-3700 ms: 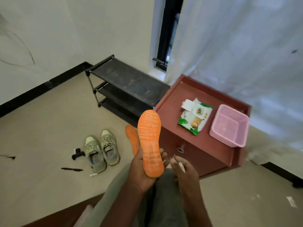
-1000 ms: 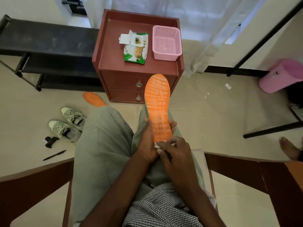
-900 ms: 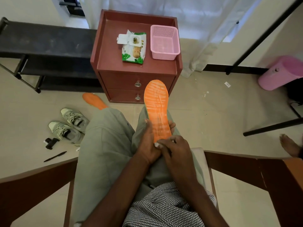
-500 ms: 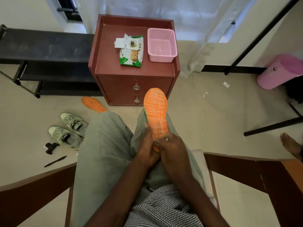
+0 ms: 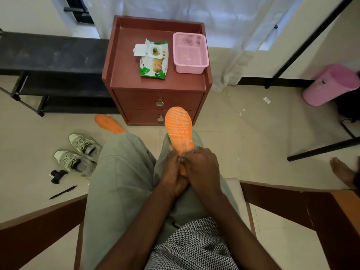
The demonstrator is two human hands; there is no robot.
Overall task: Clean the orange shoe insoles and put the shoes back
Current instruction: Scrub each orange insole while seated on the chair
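I sit in a chair with an orange insole (image 5: 179, 129) resting on my right thigh, ribbed underside up and toe pointing away from me. My left hand (image 5: 171, 176) grips its heel end from the left. My right hand (image 5: 202, 168) covers the heel half from the right, its fingers curled down onto the insole over a white wipe that is almost hidden. A second orange insole (image 5: 109, 123) lies on the floor behind my left knee. The two grey-green shoes (image 5: 79, 152) stand side by side on the floor to the left.
A red-brown nightstand (image 5: 124, 75) ahead carries a green wipes pack (image 5: 153, 61) and a pink basket (image 5: 190, 53). A black shoe rack (image 5: 48, 55) stands to its left. A pen (image 5: 62, 192) and a small black object (image 5: 57, 175) lie near the shoes. Another person's foot (image 5: 342, 172) shows at right.
The insole has sunk lower towards my lap. My right hand has slid up from the heel tip over more of the insole, hiding the white wipe. The view turned from the left side to straight ahead.
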